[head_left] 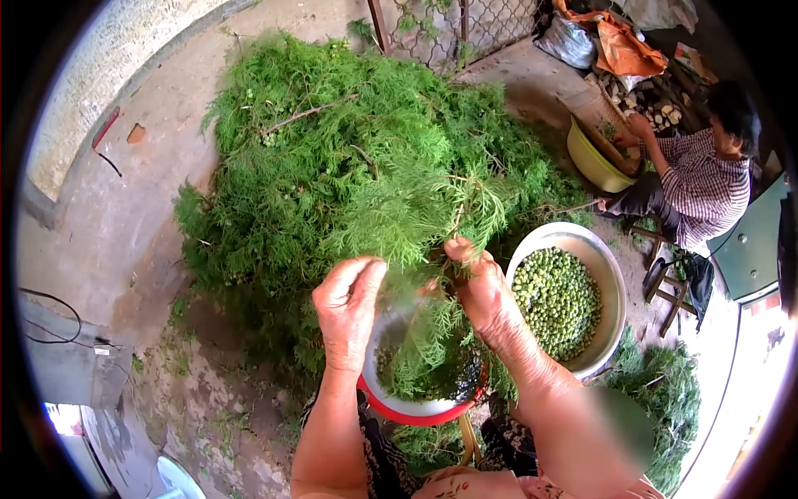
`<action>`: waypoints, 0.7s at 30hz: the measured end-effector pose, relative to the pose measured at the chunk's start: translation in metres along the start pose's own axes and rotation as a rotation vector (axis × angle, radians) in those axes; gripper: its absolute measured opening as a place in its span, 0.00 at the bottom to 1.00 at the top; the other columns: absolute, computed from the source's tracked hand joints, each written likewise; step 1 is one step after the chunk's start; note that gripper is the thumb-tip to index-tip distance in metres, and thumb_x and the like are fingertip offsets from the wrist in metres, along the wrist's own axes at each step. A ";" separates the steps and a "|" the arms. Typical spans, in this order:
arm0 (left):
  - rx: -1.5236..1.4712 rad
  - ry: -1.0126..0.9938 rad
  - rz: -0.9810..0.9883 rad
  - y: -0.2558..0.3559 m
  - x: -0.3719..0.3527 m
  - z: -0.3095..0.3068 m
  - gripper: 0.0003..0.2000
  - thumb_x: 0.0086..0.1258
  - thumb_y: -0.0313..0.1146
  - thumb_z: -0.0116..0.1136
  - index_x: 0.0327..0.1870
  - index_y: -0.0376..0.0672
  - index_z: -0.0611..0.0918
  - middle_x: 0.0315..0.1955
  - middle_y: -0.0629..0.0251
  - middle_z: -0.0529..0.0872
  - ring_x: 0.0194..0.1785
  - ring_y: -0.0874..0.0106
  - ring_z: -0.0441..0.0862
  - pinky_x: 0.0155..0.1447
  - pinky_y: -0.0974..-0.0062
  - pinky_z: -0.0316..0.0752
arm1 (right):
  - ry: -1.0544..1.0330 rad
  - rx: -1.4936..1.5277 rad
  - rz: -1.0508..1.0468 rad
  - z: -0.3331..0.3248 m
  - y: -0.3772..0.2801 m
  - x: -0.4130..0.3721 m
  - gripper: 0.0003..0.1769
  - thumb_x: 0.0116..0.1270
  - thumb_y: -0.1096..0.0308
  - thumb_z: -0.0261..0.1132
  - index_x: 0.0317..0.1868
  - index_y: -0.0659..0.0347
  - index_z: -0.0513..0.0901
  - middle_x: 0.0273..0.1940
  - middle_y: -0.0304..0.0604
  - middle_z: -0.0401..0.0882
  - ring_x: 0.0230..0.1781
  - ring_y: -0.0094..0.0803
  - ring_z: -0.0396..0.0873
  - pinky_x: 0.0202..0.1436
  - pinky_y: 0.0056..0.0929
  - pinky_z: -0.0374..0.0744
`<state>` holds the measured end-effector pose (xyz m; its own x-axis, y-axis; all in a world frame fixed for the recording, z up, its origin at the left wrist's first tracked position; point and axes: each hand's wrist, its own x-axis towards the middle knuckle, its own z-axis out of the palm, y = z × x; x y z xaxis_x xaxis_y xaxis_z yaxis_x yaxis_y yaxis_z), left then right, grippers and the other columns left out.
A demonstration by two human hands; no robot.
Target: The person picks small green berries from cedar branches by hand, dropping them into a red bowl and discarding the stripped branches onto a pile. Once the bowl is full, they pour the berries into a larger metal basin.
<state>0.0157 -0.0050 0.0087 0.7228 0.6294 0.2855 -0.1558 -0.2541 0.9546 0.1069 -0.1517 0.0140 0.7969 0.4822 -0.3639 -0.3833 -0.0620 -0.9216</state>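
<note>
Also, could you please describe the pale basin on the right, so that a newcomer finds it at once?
Start from the big heap of green branches. At its lower right, beside the camera wearer's right hand, stands a round, pale basin. Unlike the red-edged bowl to its left and the yellowish tub near the other person, it shows a broad, uncovered layer of loose green berries.

Feathery green sprig [455, 218] (aloft)
</note>
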 end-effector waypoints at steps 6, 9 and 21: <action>0.140 -0.005 0.250 0.002 -0.004 0.009 0.11 0.60 0.23 0.61 0.43 0.32 0.79 0.33 0.66 0.82 0.33 0.81 0.76 0.40 0.85 0.71 | 0.033 0.068 0.040 0.011 0.026 0.007 0.29 0.68 0.56 0.49 0.61 0.70 0.62 0.54 0.55 0.71 0.47 0.32 0.74 0.50 0.29 0.70; 0.218 0.056 0.391 -0.003 0.000 0.014 0.13 0.60 0.24 0.61 0.46 0.33 0.78 0.36 0.61 0.83 0.35 0.77 0.79 0.39 0.80 0.74 | -0.055 0.162 0.134 0.022 0.015 0.001 0.24 0.68 0.62 0.52 0.59 0.69 0.66 0.49 0.53 0.75 0.40 0.30 0.76 0.46 0.25 0.73; 0.424 -0.175 0.150 -0.008 -0.001 0.004 0.08 0.55 0.30 0.66 0.32 0.35 0.81 0.30 0.63 0.84 0.30 0.70 0.80 0.36 0.72 0.74 | -0.007 -0.272 -0.371 0.022 0.036 0.016 0.21 0.62 0.57 0.62 0.42 0.71 0.75 0.29 0.53 0.78 0.28 0.34 0.75 0.35 0.32 0.73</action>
<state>0.0195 -0.0064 0.0001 0.8212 0.4393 0.3641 -0.0050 -0.6326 0.7744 0.0956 -0.1274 -0.0225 0.8534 0.5213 -0.0022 0.0647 -0.1103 -0.9918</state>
